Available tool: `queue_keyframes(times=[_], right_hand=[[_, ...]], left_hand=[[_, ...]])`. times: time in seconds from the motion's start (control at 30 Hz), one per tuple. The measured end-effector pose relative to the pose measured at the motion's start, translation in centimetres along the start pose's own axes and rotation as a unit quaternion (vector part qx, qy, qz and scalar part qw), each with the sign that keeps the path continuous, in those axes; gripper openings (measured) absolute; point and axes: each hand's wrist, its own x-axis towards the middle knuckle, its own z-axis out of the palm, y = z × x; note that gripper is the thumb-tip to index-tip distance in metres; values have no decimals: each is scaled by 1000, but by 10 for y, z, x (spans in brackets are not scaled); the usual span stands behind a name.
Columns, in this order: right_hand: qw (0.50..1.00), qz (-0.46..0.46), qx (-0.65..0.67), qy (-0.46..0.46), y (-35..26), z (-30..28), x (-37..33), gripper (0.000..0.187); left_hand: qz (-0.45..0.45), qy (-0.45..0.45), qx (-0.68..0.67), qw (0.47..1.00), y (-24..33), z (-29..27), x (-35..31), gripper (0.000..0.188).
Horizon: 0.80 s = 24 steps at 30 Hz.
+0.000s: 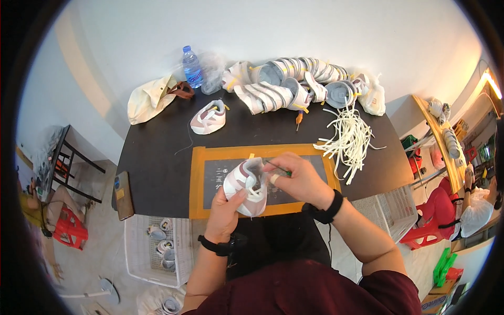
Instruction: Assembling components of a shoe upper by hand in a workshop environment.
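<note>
My left hand [223, 212] grips a small white and pink shoe upper [234, 184] by its side, thumb on top. A cream lace [255, 195] crosses the opening of the upper, and a yellow tab sticks up at its far edge. My right hand [300, 181] is closed on a thin tool with a dark green end [288, 172], whose kind I cannot make out, at the right edge of the upper. Another pink and white shoe upper [208, 121] sits farther back, with a loose thread beside it.
Nested shoe uppers [270, 97] line the back of the dark table [157, 157]. Cream laces [349, 139] lie heaped at right. A water bottle [192, 68], a cloth bag [149, 100] and a phone [124, 195] are at left. Below stands a white crate [135, 252] with uppers.
</note>
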Motion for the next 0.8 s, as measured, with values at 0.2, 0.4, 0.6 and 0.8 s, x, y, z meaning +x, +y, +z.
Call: queue_keyframes(times=[0.2, 0.4, 0.6, 0.8], right_hand=[[993, 4, 93, -70, 29, 32, 0, 21], [986, 64, 116, -98, 34, 35, 10, 16], [994, -45, -56, -83, 33, 37, 17, 22], [989, -17, -135, -55, 37, 40, 17, 23]], left_hand=[[-101, -36, -121, 987, 7, 4, 0, 46], [-122, 23, -98, 987, 2, 2, 4, 46], [-132, 34, -95, 986, -3, -7, 3, 43], [-160, 3, -99, 982, -3, -10, 1, 42]])
